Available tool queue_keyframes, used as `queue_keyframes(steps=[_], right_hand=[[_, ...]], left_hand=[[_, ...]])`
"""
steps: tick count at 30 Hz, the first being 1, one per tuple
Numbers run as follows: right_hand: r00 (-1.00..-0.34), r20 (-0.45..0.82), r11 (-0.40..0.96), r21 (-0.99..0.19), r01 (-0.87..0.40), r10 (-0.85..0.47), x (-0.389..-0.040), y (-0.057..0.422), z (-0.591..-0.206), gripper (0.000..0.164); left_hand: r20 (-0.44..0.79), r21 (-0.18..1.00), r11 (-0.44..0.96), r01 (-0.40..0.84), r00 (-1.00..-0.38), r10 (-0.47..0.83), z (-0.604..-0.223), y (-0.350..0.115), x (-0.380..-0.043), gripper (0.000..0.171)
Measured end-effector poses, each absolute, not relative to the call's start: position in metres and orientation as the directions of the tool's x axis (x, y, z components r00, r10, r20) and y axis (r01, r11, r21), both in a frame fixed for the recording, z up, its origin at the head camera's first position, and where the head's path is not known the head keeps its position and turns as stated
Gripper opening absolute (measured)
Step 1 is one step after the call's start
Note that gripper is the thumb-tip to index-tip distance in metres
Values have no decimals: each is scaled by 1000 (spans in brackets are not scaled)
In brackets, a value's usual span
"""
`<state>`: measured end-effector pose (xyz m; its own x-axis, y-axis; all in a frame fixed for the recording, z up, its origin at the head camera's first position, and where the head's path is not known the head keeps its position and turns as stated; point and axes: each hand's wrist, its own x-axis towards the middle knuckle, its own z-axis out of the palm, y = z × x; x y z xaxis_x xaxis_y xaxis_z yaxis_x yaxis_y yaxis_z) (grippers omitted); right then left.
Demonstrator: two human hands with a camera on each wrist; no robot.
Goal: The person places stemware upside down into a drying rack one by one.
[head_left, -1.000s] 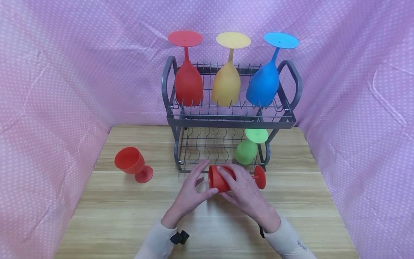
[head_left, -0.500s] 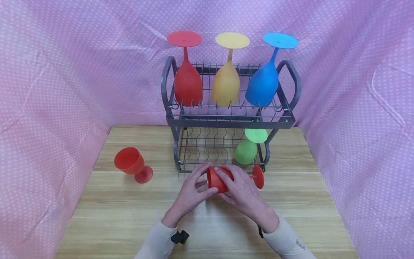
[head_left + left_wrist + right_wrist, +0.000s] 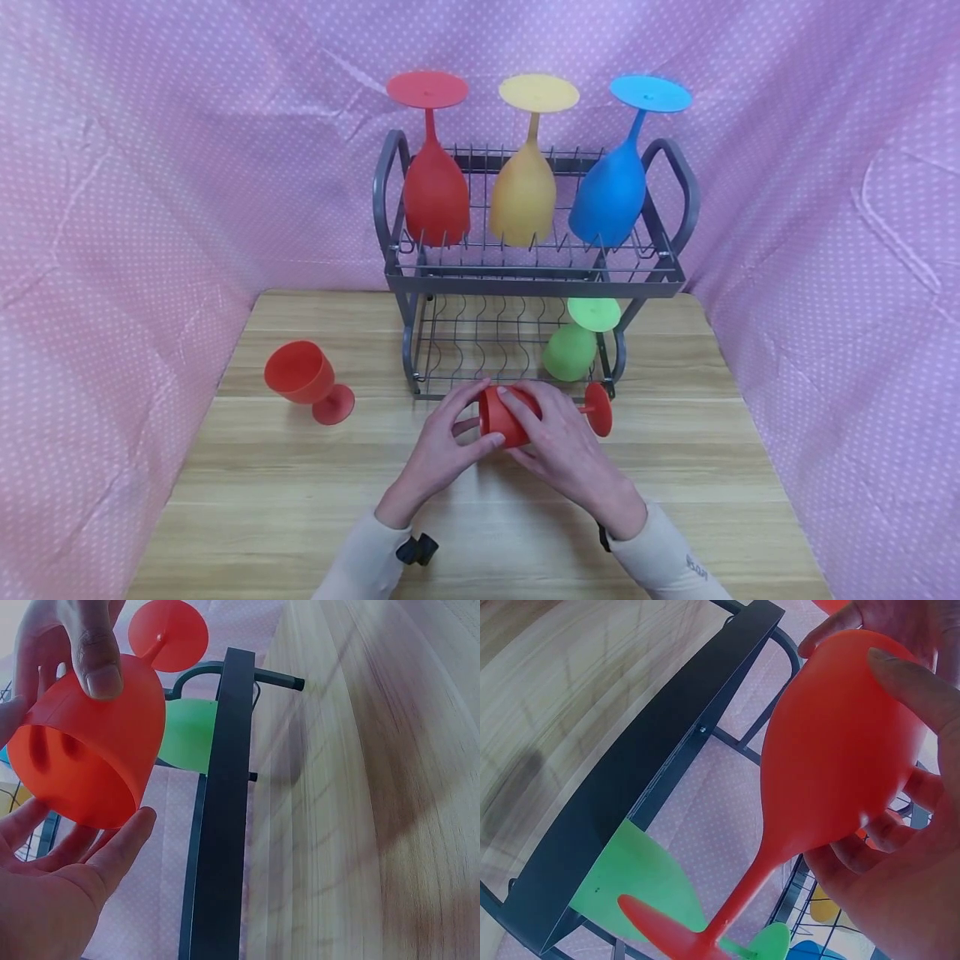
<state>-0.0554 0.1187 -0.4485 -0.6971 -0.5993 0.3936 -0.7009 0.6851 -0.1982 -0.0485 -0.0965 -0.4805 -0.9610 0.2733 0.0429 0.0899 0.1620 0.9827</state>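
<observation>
A red plastic wine glass (image 3: 501,417) lies sideways between my two hands, above the table just in front of the rack. Its mouth points left and its foot (image 3: 598,410) right. My right hand (image 3: 566,442) grips the bowl from the right, thumb on one side and fingers curled on the other, as the right wrist view shows. With thumb and fingertips, my left hand (image 3: 442,446) holds the bowl at its rim. Looking into the hollow mouth (image 3: 79,776), the left wrist view has left-hand fingertips right at the edge.
A two-tier dark metal rack (image 3: 536,285) stands behind. Upside down on top are a red (image 3: 437,196), a yellow (image 3: 523,196) and a blue wine glass (image 3: 609,200). A green glass (image 3: 570,352) leans on the lower right. Another red glass (image 3: 300,372) stands on the table (image 3: 247,500) at left.
The red wine glass and my right hand have shifted slightly left, and my left hand has settled closer on its rim. Over the last half second almost nothing moves.
</observation>
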Motion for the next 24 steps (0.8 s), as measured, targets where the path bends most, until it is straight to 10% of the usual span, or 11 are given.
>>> queue_keyframes(steps=[24], right_hand=[[-685,405,683,-177,-709,-606,-53,124,-452,91]], left_hand=[[48,985,149,86,-969,244,-480,-95,-46,73]])
